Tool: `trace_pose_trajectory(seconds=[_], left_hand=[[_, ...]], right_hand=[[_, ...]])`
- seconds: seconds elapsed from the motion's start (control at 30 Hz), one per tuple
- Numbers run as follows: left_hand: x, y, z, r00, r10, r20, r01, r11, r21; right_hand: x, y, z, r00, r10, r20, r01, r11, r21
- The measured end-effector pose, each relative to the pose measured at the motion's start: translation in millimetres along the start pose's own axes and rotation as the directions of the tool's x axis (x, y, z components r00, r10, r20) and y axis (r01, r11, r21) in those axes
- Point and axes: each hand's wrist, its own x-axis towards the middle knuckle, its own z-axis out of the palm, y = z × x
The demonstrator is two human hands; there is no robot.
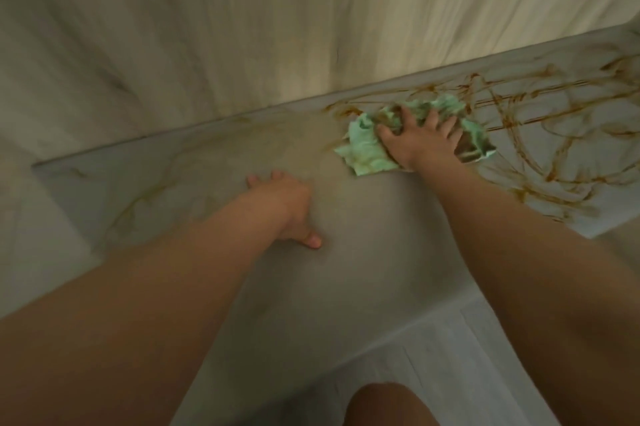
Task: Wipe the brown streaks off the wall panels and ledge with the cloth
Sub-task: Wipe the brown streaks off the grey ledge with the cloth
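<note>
Green cloth point(367, 152), stained brown, is bunched on the ledge point(173, 169) under the right grip point(419, 145), fingers spread flat and pressing, not clenched. Brown streaks point(540, 121) start just right of it. Left grip point(287, 211) is released, lying flat on the ledge.

The right hand point(420, 140) covers the middle of the cloth point(367, 148). Right of the cloth, streaks point(509, 122) run off the picture's edge. Left of it, the left hand's point(287, 204) fingertips point(252, 180) are blurred.
</note>
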Motion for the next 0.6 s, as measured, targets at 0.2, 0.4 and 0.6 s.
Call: trace_pose_trajectory(seconds=[0.2, 0.4, 0.6], left_hand=[[15.8, -3.0, 9.3, 1.0, -0.027, 0.003, 0.027, 0.997, -0.072], [11.5, 3.6, -1.2, 0.998, -0.041, 0.049, 0.045, 0.995, -0.087], [30.2, -9.3, 22.9, 1.0, -0.005, 0.013, 0.007, 0.988, -0.156]], right_hand=[[19.1, -89.6, 6.3, 0.996, -0.084, -0.014, 0.084, 0.996, -0.011], [-1.2, -107.0, 19.1, 0.8, -0.599, 0.02, 0.598, 0.796, -0.091], [42.9, -85.9, 1.4, 0.992, -0.106, -0.07, 0.107, 0.994, 0.011]])
